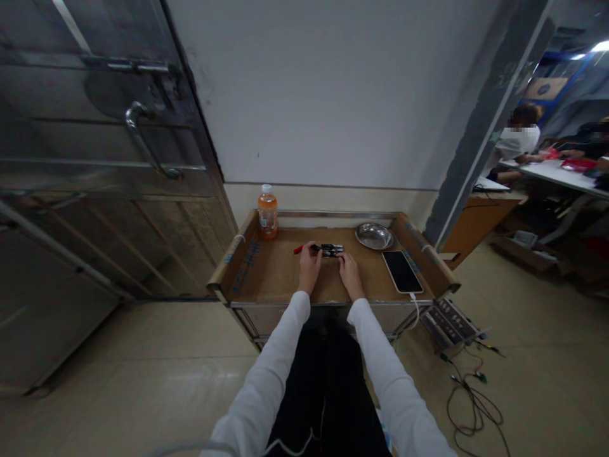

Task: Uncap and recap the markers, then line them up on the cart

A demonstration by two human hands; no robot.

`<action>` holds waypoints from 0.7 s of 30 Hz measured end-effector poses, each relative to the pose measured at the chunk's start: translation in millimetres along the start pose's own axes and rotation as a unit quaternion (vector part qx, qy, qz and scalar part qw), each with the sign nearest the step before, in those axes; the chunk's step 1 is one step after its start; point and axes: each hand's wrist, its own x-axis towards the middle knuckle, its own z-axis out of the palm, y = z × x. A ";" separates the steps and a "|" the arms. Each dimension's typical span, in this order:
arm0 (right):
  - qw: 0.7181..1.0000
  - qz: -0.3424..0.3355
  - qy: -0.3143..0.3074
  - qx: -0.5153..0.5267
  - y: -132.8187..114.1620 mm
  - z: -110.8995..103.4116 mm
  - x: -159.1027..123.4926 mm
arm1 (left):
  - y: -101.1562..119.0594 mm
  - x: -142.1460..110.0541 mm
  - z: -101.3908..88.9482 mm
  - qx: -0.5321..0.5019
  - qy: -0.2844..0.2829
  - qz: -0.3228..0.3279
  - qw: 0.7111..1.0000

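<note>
An orange bottle (268, 217) stands up tall. A phone (402, 271) lies near a shiny bowl (374, 237). Dark wires (468, 387) curl on the floor (190, 362).

On the cart (271, 273), in the back left corner, a bottle (268, 214); toward the back right, a dish (374, 237); in front of the dish and farther right, a phone (402, 271). At the middle, parts (332, 247) with left hand (309, 268) and right hand (351, 274) at opposite ends. Behind the cart, a wall (323, 101); leftward, a door (104, 146); on the floor, rightward, a cable (477, 406).
</note>
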 end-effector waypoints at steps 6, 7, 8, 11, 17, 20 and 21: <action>1.000 0.016 0.009 0.009 -5.8 -3.2 0.5 | -2.2 0.5 1.1 -0.014 -0.041 0.002 0.999; 1.000 0.021 0.013 0.007 -6.5 -3.5 0.4 | -3.1 0.6 1.7 -0.017 -0.056 0.004 0.998; 1.000 0.027 0.016 0.002 -7.0 -3.7 0.3 | -4.1 0.6 2.3 -0.019 -0.073 0.006 0.997; 0.999 0.036 0.024 -0.020 -8.2 -4.7 -0.2 | -7.2 0.4 4.4 -0.010 -0.123 0.009 0.992; 0.998 0.030 0.031 -0.050 -10.6 -6.2 -1.5 | -5.7 -1.6 3.6 0.112 -0.162 0.008 0.980; 0.999 0.019 0.021 -0.035 -12.3 -5.6 -1.6 | -1.5 -1.8 2.1 0.173 -0.185 0.025 0.967; 0.999 0.012 0.009 -0.029 -12.8 -5.3 -1.5 | 0.0 -1.6 1.9 0.187 -0.189 0.028 0.963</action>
